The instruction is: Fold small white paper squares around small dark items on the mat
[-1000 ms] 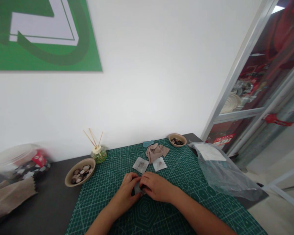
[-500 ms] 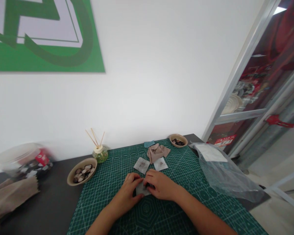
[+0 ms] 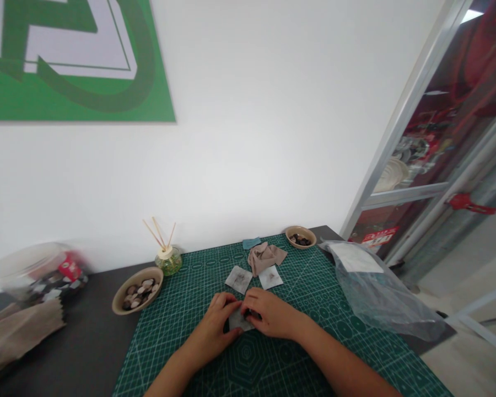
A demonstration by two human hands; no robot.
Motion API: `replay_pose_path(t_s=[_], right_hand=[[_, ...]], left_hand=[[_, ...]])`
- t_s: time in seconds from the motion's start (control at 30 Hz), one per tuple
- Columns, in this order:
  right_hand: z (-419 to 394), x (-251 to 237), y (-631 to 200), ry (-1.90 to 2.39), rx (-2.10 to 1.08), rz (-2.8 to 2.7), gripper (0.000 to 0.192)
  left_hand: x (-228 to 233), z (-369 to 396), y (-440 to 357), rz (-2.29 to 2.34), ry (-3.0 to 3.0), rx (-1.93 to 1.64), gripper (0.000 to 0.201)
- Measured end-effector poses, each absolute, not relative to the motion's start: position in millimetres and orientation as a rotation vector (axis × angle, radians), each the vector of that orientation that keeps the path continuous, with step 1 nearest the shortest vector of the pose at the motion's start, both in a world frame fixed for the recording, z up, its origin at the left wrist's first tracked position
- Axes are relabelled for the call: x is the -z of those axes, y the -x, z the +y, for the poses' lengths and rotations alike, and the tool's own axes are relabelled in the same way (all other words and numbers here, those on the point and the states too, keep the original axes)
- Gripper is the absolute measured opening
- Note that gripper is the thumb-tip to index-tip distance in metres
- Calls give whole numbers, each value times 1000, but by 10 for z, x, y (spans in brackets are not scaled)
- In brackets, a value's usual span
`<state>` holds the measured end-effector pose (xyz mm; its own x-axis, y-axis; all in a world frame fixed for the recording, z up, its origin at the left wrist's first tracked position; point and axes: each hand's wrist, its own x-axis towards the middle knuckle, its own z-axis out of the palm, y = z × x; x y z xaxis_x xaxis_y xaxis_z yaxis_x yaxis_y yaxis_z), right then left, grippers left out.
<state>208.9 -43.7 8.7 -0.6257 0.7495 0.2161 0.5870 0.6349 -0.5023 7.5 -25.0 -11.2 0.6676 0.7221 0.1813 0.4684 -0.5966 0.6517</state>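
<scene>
A small grey square sheet point(image 3: 236, 322) lies on the green cutting mat point(image 3: 177, 314) between my hands. My left hand point(image 3: 214, 326) holds it from the left, thumb at the near edge and fingers at the far edge. Over its right part, my right hand point(image 3: 273, 315) has its fingers bent and pinched together; a dark spot shows under them, too hidden to name. Just beyond my hands are two pale squares with dark smudges, a left square point(image 3: 238, 279) and a right square point(image 3: 270, 277). A crumpled brown cloth point(image 3: 264, 257) touches them from behind.
Left of the mat stands a bowl of dark and pale round pieces point(image 3: 122, 303), beside a reed diffuser point(image 3: 168, 260). A smaller bowl point(image 3: 291, 232) sits at the back right. A clear plastic bag point(image 3: 376, 295) covers the right edge. Brown fabric point(image 3: 22, 333) and a plastic tub point(image 3: 20, 264) lie far left.
The view has shifted very slightly. My right fingers have moved a little on the grey square sheet; my left hand keeps its place.
</scene>
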Motion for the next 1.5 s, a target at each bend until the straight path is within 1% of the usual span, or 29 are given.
replay_pose_path(t_s=[0.1, 0.3, 0.53, 0.77, 0.93, 1.13, 1.33, 1.5], right_hand=[[-443, -61, -2058, 999, -550, -2496, 21], [-427, -92, -2106, 1049, -485, -2520, 17], [-436, -41, -2061, 1008, -462, -2521, 14], [-429, -80, -2096, 1073, -415, -2482, 14], [-434, -69, -2056, 1026, -441, -2508, 12], [-415, -70, -2103, 1084, -445, -2491, 13], [-431, -41, -2036, 1003, -464, -2497, 12], [-411, -69, -2101, 1075, -447, -2452, 11]], left_hand=[[122, -250, -76, 912, -2317, -600, 42], [173, -240, -58, 898, -2337, -616, 48], [142, -253, -70, 901, -2343, -632, 45], [133, -246, -64, 921, -2327, -590, 48], [126, -243, -70, 909, -2340, -597, 43], [183, -231, -48, 900, -2328, -616, 50], [159, -240, -60, 907, -2327, -610, 44], [175, -241, -52, 907, -2335, -629, 50]])
